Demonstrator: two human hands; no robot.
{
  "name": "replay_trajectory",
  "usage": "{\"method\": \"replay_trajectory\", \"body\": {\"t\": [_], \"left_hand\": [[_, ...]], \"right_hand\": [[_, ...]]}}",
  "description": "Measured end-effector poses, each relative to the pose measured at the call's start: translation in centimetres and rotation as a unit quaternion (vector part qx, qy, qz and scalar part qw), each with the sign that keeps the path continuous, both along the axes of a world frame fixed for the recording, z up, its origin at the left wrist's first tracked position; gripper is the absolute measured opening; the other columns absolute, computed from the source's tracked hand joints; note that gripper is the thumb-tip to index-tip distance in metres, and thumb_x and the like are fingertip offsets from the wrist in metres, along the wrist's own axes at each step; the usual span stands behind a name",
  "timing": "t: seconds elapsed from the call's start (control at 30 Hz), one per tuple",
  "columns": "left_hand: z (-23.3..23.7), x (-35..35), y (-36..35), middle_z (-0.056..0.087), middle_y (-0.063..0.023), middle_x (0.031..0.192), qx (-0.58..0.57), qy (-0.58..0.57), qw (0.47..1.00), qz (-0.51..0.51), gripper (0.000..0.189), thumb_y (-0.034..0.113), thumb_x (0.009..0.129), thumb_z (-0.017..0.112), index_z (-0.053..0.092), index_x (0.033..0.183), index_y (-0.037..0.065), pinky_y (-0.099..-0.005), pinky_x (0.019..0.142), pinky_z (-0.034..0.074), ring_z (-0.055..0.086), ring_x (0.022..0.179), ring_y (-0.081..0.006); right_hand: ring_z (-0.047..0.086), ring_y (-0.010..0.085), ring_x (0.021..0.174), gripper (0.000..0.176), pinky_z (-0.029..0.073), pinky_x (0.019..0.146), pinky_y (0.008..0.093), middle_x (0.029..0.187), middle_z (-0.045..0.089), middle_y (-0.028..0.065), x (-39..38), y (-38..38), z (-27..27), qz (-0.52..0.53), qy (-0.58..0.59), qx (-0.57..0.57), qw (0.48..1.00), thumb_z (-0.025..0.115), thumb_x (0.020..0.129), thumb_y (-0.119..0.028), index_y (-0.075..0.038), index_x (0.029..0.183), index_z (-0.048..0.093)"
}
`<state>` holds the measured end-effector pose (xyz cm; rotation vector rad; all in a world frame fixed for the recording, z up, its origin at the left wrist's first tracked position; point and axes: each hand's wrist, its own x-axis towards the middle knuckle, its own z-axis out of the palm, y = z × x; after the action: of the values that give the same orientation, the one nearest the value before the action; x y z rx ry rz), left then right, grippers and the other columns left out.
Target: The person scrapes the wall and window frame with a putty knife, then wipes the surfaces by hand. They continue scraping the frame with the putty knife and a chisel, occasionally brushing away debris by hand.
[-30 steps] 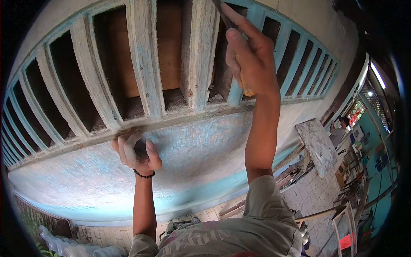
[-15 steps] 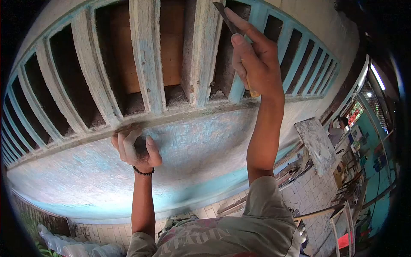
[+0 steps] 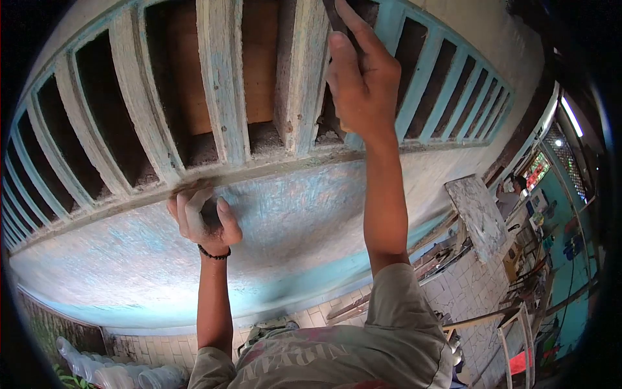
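My right hand (image 3: pixel 366 84) is closed around a scraper (image 3: pixel 335 18), whose dark metal blade points up past my fingers along the side of a weathered wooden bar (image 3: pixel 304 78). My forefinger lies stretched along the blade, and my palm hides the handle. Lower left, my left hand (image 3: pixel 204 217) is against the wall just under the window ledge (image 3: pixel 259 170), fingers curled and thumb bent. A dark patch shows between fingers and thumb; whether it is an object or shadow I cannot make out. The bars nearby are partly bare, with remnants of light blue paint.
Below the ledge runs a scuffed blue-white wall (image 3: pixel 291 220). Pale clear plastic containers (image 3: pixel 116 373) lie at lower left on the tiled floor. To the right are a stained board (image 3: pixel 476 211), a wooden frame (image 3: pixel 518 343), clutter, and another person (image 3: pixel 512 191) farther off.
My right hand, with the scraper, has moved left and up, closer to the middle bar. My left hand stays nearly where it was.
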<state>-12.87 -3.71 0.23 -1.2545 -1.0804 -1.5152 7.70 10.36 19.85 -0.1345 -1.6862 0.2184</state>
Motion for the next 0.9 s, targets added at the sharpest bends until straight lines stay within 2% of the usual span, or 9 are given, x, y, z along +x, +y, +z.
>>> {"method": "replay_trajectory", "body": {"t": [0.23, 0.3, 0.4, 0.5, 0.57, 0.63, 0.7, 0.8, 0.9], "left_hand": [[-0.1, -0.6, -0.4, 0.072, -0.017, 0.098, -0.007, 0.001, 1.0, -0.015, 0.019, 0.017, 0.088, 0.067, 0.069, 0.1, 0.002, -0.0458, 0.09, 0.046, 0.063, 0.093, -0.0372], [0.0, -0.6, -0.5, 0.072, -0.0166, 0.098, -0.007, 0.006, 1.0, -0.017, 0.019, 0.015, 0.086, 0.067, 0.069, 0.1, 0.002, -0.0458, 0.09, 0.046, 0.063, 0.093, -0.0371], [0.1, -0.5, -0.3, 0.072, -0.0148, 0.096, -0.002, 0.0, 1.0, -0.012, 0.019, 0.015, 0.085, 0.067, 0.069, 0.099, 0.002, -0.0455, 0.089, 0.046, 0.064, 0.093, -0.0361], [0.0, -0.5, -0.3, 0.072, -0.014, 0.094, -0.003, -0.001, 1.0, -0.01, 0.019, 0.015, 0.083, 0.067, 0.07, 0.097, 0.002, -0.0454, 0.09, 0.046, 0.064, 0.094, -0.0358], [0.1, -0.5, -0.3, 0.072, -0.0134, 0.094, -0.001, -0.004, 1.0, -0.017, 0.019, 0.016, 0.082, 0.067, 0.07, 0.095, 0.003, -0.0453, 0.091, 0.046, 0.064, 0.094, -0.0356], [0.1, -0.5, -0.3, 0.072, -0.0131, 0.094, -0.001, -0.009, 1.0, -0.014, 0.019, 0.016, 0.08, 0.067, 0.071, 0.094, 0.003, -0.0457, 0.092, 0.046, 0.064, 0.094, -0.0355], [0.0, -0.4, -0.1, 0.073, -0.0128, 0.094, 0.0, -0.012, 1.0, -0.012, 0.019, 0.016, 0.08, 0.067, 0.071, 0.094, 0.003, -0.0461, 0.094, 0.047, 0.064, 0.094, -0.0353], [-0.2, -0.4, -0.2, 0.073, -0.0126, 0.094, -0.004, -0.01, 1.0, -0.016, 0.02, 0.016, 0.079, 0.067, 0.071, 0.094, 0.004, -0.0469, 0.095, 0.047, 0.064, 0.094, -0.035], [0.1, -0.6, -0.3, 0.073, -0.0127, 0.095, -0.012, -0.004, 0.999, -0.031, 0.02, 0.017, 0.079, 0.067, 0.072, 0.094, 0.004, -0.0476, 0.096, 0.048, 0.064, 0.095, -0.0347]], "right_hand": [[0.047, 0.007, 0.058, 0.045, 0.044, 0.054, 0.0284, 0.071, 0.059, -0.0018, -2.6, -2.5, -0.2, 0.007, 0.078, -0.11, 0.991, 0.058, 0.111, -0.025, -0.007, 0.152, 0.06], [0.043, 0.0038, 0.053, 0.047, 0.037, 0.049, 0.0242, 0.062, 0.052, -0.0038, -3.1, -0.9, -1.1, -0.01, 0.095, -0.012, 0.995, 0.057, 0.112, -0.025, -0.005, 0.154, 0.056], [0.054, 0.0095, 0.054, 0.043, 0.048, 0.054, 0.0284, 0.073, 0.068, 0.0091, -1.9, -0.3, -3.0, -0.109, 0.049, 0.045, 0.992, 0.059, 0.109, -0.02, -0.005, 0.15, 0.06], [0.053, 0.0096, 0.054, 0.043, 0.048, 0.055, 0.0259, 0.077, 0.071, 0.0154, -1.0, -2.7, -5.8, -0.167, 0.005, 0.013, 0.986, 0.061, 0.107, -0.016, -0.006, 0.149, 0.061], [0.051, 0.0091, 0.053, 0.043, 0.046, 0.054, 0.0254, 0.074, 0.069, 0.0148, -1.1, -2.3, -8.8, -0.2, 0.013, 0.077, 0.977, 0.062, 0.106, -0.013, -0.006, 0.149, 0.063], [0.049, 0.0072, 0.055, 0.042, 0.043, 0.053, 0.0249, 0.075, 0.069, 0.012, -1.0, -3.8, -11.0, -0.214, -0.006, 0.051, 0.975, 0.062, 0.106, -0.013, -0.006, 0.147, 0.064], [0.047, 0.0038, 0.059, 0.04, 0.04, 0.053, 0.0244, 0.08, 0.07, 0.0072, -0.7, -6.0, -12.9, -0.209, -0.055, -0.072, 0.974, 0.062, 0.106, -0.014, -0.004, 0.145, 0.066], [0.045, 0.0033, 0.058, 0.04, 0.038, 0.052, 0.0238, 0.076, 0.069, 0.0054, -0.7, -5.8, -11.8, -0.215, -0.049, -0.046, 0.974, 0.061, 0.107, -0.014, -0.004, 0.146, 0.066], [0.044, 0.003, 0.058, 0.041, 0.037, 0.052, 0.0239, 0.073, 0.068, 0.0031, -1.2, -4.5, -6.5, -0.205, -0.016, 0.006, 0.979, 0.061, 0.107, -0.017, -0.005, 0.146, 0.066]]}}
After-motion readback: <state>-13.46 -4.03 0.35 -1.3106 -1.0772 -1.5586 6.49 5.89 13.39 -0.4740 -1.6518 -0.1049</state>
